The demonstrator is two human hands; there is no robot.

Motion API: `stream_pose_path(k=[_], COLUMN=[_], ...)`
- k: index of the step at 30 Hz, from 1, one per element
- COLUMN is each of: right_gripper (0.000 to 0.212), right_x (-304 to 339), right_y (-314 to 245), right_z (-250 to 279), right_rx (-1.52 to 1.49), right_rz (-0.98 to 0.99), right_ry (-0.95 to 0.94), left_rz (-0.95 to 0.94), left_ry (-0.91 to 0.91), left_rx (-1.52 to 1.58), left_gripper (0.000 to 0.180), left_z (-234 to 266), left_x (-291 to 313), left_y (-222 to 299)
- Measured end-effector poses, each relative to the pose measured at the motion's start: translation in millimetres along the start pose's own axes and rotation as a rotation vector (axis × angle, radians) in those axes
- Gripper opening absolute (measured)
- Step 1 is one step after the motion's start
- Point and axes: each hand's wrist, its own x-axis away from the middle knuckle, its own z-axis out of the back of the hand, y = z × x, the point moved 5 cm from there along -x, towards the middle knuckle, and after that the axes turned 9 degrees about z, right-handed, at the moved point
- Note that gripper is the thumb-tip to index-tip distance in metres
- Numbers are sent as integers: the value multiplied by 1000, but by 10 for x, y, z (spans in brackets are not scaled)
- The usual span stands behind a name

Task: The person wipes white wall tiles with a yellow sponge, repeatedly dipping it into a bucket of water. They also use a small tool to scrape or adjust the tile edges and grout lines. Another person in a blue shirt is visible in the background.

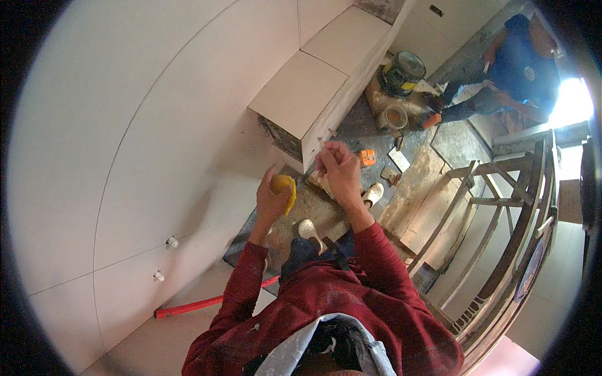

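Fingers of raised left hand (273,199) grip yellow sponge (285,188); right hand (339,168) fingers pinched shut.

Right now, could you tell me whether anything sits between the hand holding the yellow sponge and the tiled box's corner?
Nothing visible does. The left hand grips the yellow sponge just below the tiled box; the right hand works at the corner beside it, not across the gap.

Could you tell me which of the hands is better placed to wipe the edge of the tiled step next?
Probably the left hand: it holds the yellow sponge close beside the tiled step. The right hand is pinching something small at its edge.
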Motion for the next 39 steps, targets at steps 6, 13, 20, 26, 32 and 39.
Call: stream_pose_path(k=[6, 13, 20, 26, 32, 39], right_gripper=[15, 15, 11, 13, 16, 41], right_x=[-1, 492, 662, 857, 681, 723], right_y=[37, 5, 47, 166, 471, 701], right_z=[55, 35, 318, 70, 195, 260], right_rx=[311, 586, 597, 300, 31, -220], right_rz=[317, 614, 607, 501, -5, -1], right_ry=[-176, -246, -292, -483, -252, -243], left_rz=[229, -21, 122, 138, 299, 411], left_ry=[-130, -66, 189, 204, -249, 3], left_rx=[371, 240, 491, 543, 553, 782], left_gripper=[28, 25, 28, 32, 27, 29], left_z=[-73, -233, -64, -152, -353, -502], left_x=[154, 238, 211, 210, 518, 648], left_y=[221, 671, 279, 148, 206, 182])
